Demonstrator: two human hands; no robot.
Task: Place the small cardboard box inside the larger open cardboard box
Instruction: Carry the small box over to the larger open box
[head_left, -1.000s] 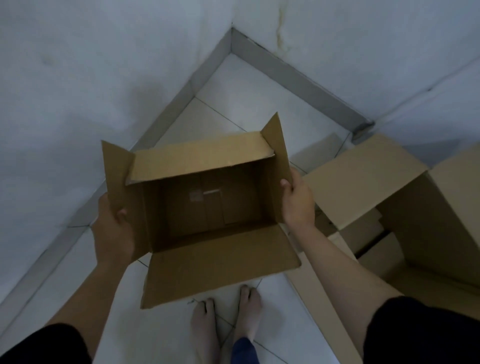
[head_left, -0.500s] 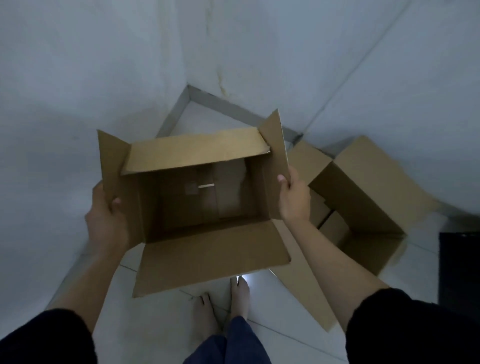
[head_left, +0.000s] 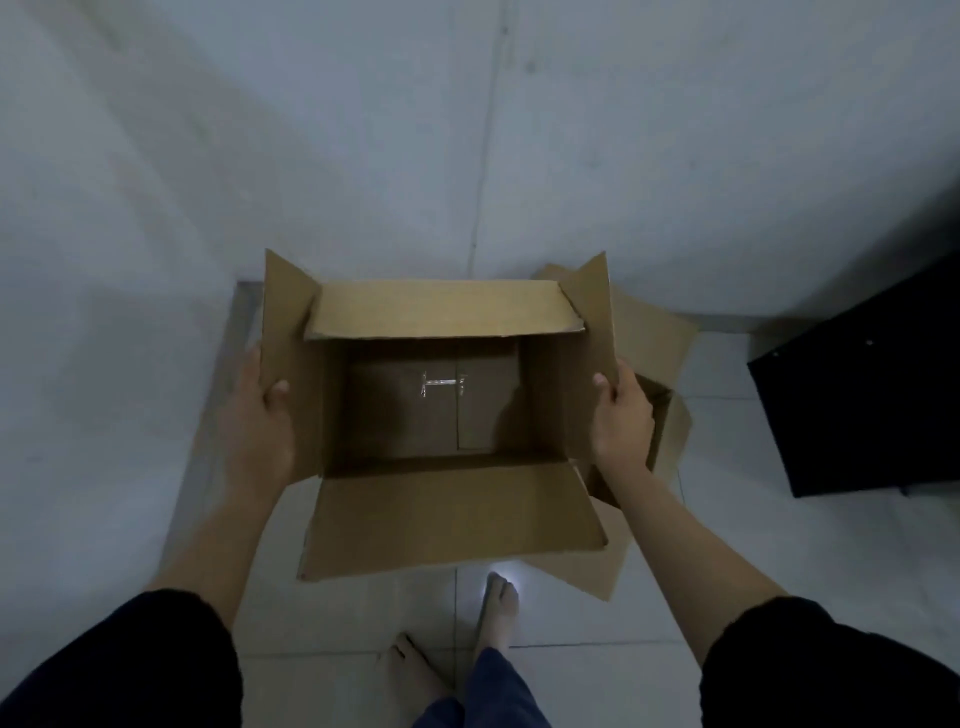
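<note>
- Left hand (head_left: 260, 431), right hand (head_left: 621, 421) grasp small box (head_left: 431, 410) by its side walls.
- Larger box (head_left: 660, 353) at 3 o'clock, mostly hidden — centre over its opening, lower level, flaps clear.

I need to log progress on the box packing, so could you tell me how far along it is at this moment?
Done: the small box is picked up, flaps open, and is above the larger box. In hand: the left hand and right hand grip its two side walls, holding it off the tiled floor. Left: lowering it inside and letting go; only the larger box's flaps and one corner show behind it.
</note>
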